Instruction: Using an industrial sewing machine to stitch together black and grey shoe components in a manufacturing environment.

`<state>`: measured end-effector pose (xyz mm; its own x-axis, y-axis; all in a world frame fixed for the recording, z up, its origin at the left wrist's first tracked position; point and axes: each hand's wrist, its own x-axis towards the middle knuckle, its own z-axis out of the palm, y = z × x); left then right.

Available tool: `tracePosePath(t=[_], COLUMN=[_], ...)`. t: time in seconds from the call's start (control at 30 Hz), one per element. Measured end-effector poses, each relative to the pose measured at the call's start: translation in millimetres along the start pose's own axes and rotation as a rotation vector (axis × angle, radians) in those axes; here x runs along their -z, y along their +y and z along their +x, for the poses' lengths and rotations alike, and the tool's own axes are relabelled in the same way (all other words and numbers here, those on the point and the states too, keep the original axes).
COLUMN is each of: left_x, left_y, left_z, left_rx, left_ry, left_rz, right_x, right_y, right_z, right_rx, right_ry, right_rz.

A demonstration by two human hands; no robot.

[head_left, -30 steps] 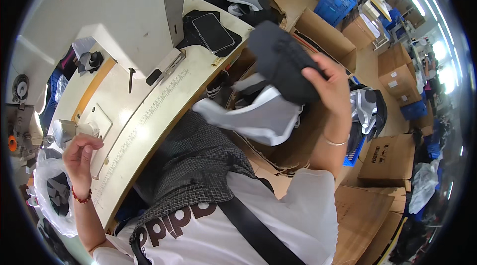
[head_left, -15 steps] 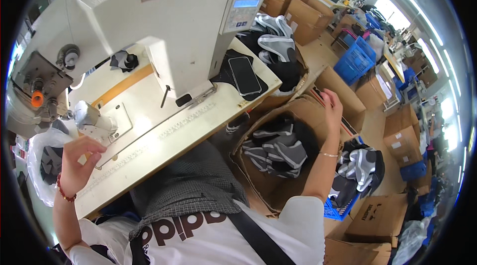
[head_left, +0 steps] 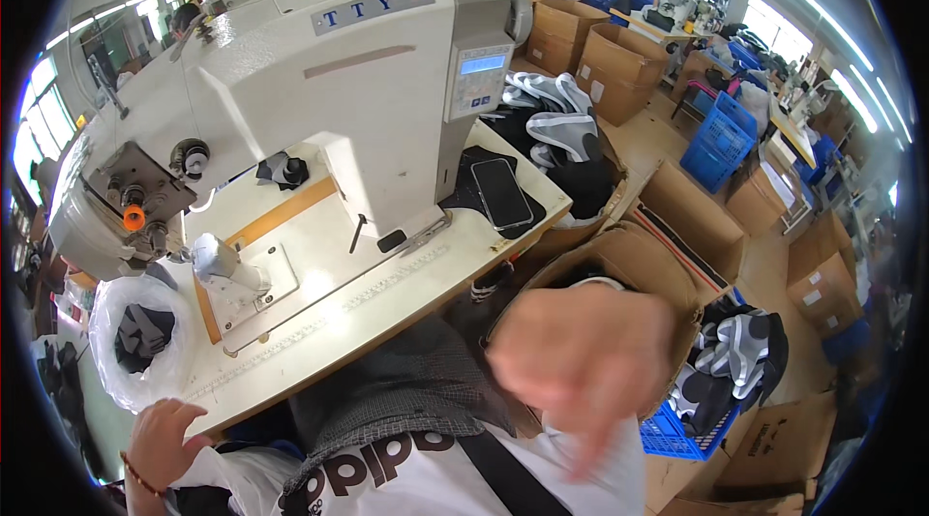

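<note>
My left hand (head_left: pixel 164 437) is by the near left edge of the sewing table (head_left: pixel 387 298), below a clear plastic bag (head_left: pixel 182 361) with dark and grey fabric pieces in it. Its fingers are loosely bent, the thumb stands apart, and nothing shows in it. My right hand (head_left: pixel 585 352) is raised close to the camera and smeared by motion. It covers much of the open cardboard box (head_left: pixel 650 253) on my right; whether it holds anything cannot be made out. On the table stands a large white sewing machine (head_left: pixel 373 100) with a post bed (head_left: pixel 227 269).
A phone (head_left: pixel 501 193) lies on black fabric at the table's right end. Grey-and-black shoe uppers (head_left: pixel 563 129) are heaped beyond it. More uppers (head_left: pixel 740 352) fill a blue crate (head_left: pixel 668 434) at right. Cardboard boxes (head_left: pixel 619 71) line the floor; people sit farther back.
My right hand has come from above the cardboard box toward my chest and the camera. My left hand has drawn back from the post bed to the table's edge. The view has tilted up.
</note>
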<state>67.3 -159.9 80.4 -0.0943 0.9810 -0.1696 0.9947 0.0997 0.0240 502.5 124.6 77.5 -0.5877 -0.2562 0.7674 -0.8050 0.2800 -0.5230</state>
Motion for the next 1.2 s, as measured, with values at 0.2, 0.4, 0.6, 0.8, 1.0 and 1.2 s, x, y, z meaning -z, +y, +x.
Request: tracePosePath(t=[0.2,0.4,0.6,0.8,1.0,1.2], left_x=[-12,-31,-67,-90,-103,-57], left_y=[-22,-45,-72,-92,-102,-62], left_z=[-95,-147,-152,-156,-163,-176], left_rx=[0.074,0.478,0.552,0.589,0.61,0.534], left_ry=[0.091,-0.182,-0.19,-0.202,-0.21,-0.063], left_rz=[-0.172,-0.069,-0.051,-0.04,-0.046,-0.068], right_x=[11,-6,-33,-36,-38,-15], right_y=[-63,-121,-159,-163,-164,-117], right_z=[13,21,32,31,40,39], right_rx=[0.017,0.139,0.225,0.183,0.16,0.086], right_ry=[0.077,0.067,0.035,0.059,0.073,0.177], right_rz=[-0.119,-0.277,-0.379,-0.441,-0.446,-0.336])
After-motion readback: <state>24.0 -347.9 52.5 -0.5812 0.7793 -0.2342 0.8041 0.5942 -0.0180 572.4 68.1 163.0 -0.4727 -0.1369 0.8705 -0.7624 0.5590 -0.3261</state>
